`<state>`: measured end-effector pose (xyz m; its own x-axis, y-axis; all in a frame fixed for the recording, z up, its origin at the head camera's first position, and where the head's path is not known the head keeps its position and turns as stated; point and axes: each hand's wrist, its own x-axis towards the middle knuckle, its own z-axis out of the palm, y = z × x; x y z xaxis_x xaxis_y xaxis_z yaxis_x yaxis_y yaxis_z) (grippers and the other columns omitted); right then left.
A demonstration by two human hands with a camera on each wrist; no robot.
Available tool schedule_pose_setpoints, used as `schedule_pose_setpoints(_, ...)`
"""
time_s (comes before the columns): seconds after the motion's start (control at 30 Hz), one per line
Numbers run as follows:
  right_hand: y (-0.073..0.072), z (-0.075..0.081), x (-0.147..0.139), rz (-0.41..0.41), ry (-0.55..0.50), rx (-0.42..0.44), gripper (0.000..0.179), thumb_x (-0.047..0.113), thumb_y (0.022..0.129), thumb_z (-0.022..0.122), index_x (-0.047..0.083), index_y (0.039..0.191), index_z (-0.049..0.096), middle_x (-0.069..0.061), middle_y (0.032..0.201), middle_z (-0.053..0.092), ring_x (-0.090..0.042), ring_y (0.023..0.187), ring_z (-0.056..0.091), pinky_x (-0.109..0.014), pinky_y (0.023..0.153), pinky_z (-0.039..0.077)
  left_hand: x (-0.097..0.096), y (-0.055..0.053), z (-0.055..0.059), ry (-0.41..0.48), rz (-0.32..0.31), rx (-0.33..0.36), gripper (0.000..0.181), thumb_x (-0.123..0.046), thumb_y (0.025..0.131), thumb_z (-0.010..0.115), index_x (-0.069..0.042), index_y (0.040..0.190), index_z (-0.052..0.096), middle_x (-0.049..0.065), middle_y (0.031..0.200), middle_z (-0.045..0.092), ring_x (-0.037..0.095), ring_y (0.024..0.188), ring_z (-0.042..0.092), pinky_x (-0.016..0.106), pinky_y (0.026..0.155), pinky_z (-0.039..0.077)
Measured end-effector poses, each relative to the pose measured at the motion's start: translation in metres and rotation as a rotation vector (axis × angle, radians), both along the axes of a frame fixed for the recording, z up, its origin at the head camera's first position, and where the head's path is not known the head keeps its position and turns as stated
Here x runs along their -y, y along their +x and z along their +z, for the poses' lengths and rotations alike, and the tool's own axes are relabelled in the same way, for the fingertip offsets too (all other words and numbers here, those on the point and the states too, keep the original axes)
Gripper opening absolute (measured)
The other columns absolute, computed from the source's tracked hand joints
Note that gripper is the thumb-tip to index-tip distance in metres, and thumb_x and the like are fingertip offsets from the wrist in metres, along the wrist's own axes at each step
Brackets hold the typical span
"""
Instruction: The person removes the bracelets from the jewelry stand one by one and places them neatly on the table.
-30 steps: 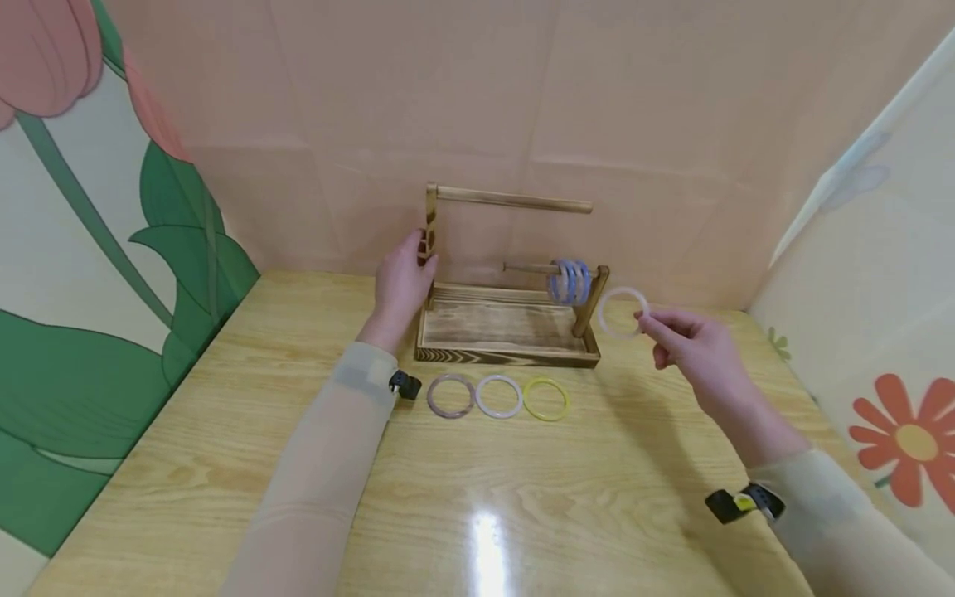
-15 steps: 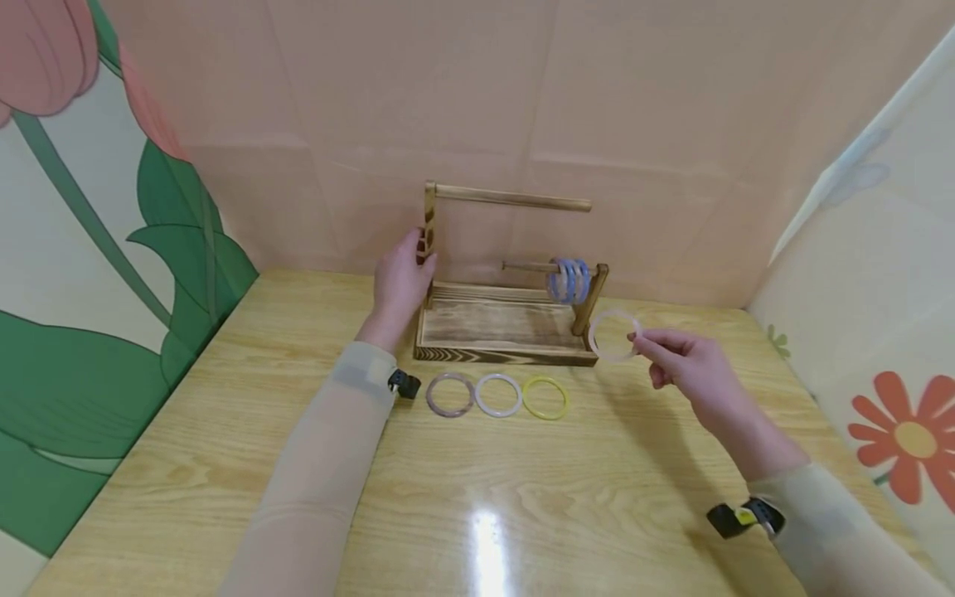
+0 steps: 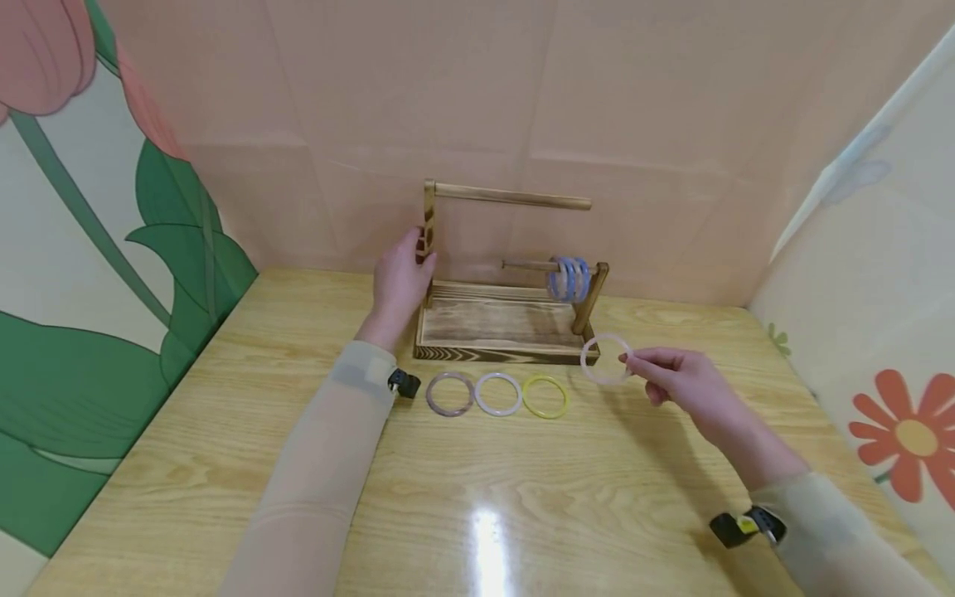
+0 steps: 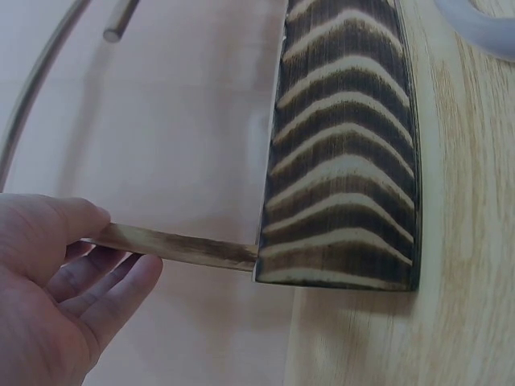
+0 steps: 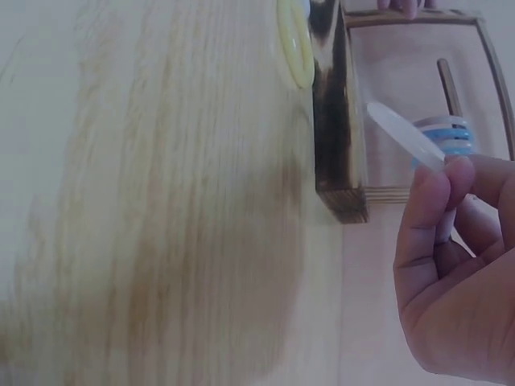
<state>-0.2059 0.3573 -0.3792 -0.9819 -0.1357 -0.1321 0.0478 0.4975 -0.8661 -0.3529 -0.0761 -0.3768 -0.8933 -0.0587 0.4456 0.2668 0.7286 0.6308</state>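
A wooden rack (image 3: 492,355) with a shallow tray base and two bars stands at the back of the table. My left hand (image 3: 401,282) holds its tall left post (image 4: 181,245), the thumb on one side and fingers on the other. Between thumb and fingertips, my right hand (image 3: 690,383) pinches a pale pink bangle (image 3: 606,381) in the air by the tray's front right corner. Several blue and pale bangles (image 3: 571,280) hang on the rack's lower bar (image 3: 522,265). The upper bar (image 3: 515,196) bears nothing.
In front of the rack, a purplish bangle (image 3: 429,395), a white bangle (image 3: 478,395) and a yellow bangle (image 3: 525,398) lie in a row on the wooden table (image 3: 418,489). A pinkish backdrop (image 3: 351,108) rises behind the rack. Painted side panels (image 3: 913,332) flank the table.
My right hand has lowered the pale pink bangle and brought it slightly left, from beside the short post to the tray's front right corner. My left hand has stayed on the tall post.
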Motion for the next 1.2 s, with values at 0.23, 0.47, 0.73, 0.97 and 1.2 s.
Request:
schedule_pose_setpoints(0.23,0.001,-0.005,-0.001,0.028,0.023,0.02,0.042,0.029,0.113,0.068,-0.006,0.135,0.073,0.001,0.124,0.077,-0.012,0.07,0.059,-0.029,0.07,0.054,0.0,0.0,0.0,0.002,-0.003,0.004,0.054,-0.021,0.11,0.073,-0.001,0.157,0.056,0.022,0.145,0.068,0.042,0.126,0.069,0.054,0.107,0.057)
schedule_pose_setpoints(0.47,0.002,-0.011,-0.002,0.054,0.024,0.05,0.046,0.026,0.113,0.068,-0.009,0.142,0.067,0.002,0.104,0.075,-0.011,0.068,0.056,-0.028,0.066,0.053,0.0,-0.001,-0.001,0.005,-0.003,0.01,0.053,-0.021,0.11,0.072,-0.002,0.157,0.056,0.022,0.144,0.069,0.041,0.123,0.07,0.054,0.105,0.058)
schedule_pose_setpoints(0.73,0.002,-0.017,-0.004,0.074,0.016,0.095,0.048,0.025,0.112,0.068,-0.01,0.144,0.065,-0.002,0.087,0.067,-0.01,0.067,0.054,-0.029,0.064,0.05,0.0,-0.001,0.0,0.005,-0.002,0.012,0.053,-0.021,0.11,0.072,-0.001,0.157,0.056,0.022,0.145,0.068,0.042,0.125,0.069,0.054,0.106,0.057)
schedule_pose_setpoints(0.97,0.0,-0.023,-0.008,0.076,0.026,0.129,0.048,0.027,0.113,0.068,-0.01,0.143,0.067,0.0,0.084,0.063,-0.01,0.069,0.053,-0.027,0.064,0.05,0.001,-0.001,0.0,-0.008,0.0,0.01,0.053,-0.024,0.111,0.071,-0.002,0.157,0.055,0.021,0.147,0.068,0.041,0.126,0.069,0.054,0.107,0.057)
schedule_pose_setpoints(1.2,0.0,-0.028,-0.008,0.085,0.021,0.144,0.047,0.026,0.112,0.068,-0.01,0.142,0.067,-0.001,0.082,0.059,-0.01,0.068,0.051,-0.027,0.062,0.05,0.0,-0.001,0.0,-0.012,0.0,0.008,0.053,-0.024,0.111,0.071,-0.002,0.157,0.056,0.021,0.146,0.068,0.041,0.124,0.07,0.053,0.106,0.057)
